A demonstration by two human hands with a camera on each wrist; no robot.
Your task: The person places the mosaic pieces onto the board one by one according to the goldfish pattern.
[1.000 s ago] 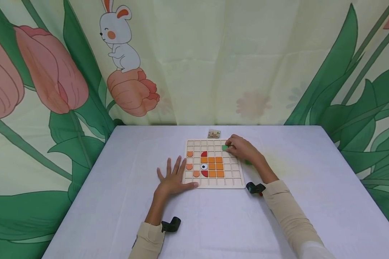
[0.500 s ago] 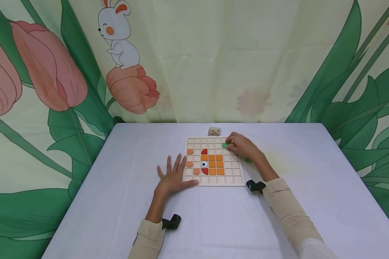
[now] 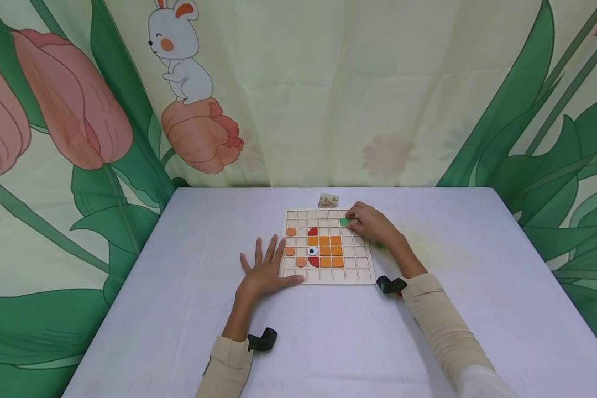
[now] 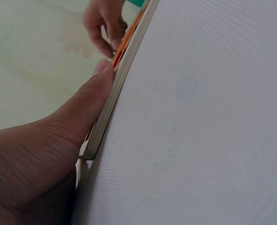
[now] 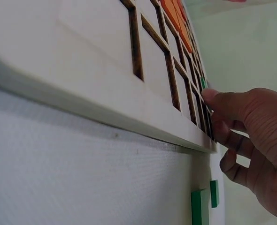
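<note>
A square wooden grid board [image 3: 360,274] lies on the table. My left hand [image 3: 265,276] is spread at its front left corner, the thumb [image 4: 99,86] lying on the board's edge. At the far right of the board, my right hand [image 3: 370,224] pinches a green square tile [image 3: 345,222] at one of the grid cells; its fingers partly cover the tile. Orange square tiles [image 3: 324,250], a white eye tile [image 3: 313,251], red quarter-round tiles [image 3: 313,262] and orange round tiles [image 3: 300,262] sit in other cells.
Behind the board lies a small patterned card [image 3: 328,200]. Green blocks [image 5: 200,206] rest on the white table [image 3: 323,337] just right of the board, mostly hidden by the right hand in the head view. A printed curtain [image 3: 303,94] hangs behind.
The head view has tilted slightly, so everything appears a little higher. Both hands and the tiles keep their places relative to the board.
</note>
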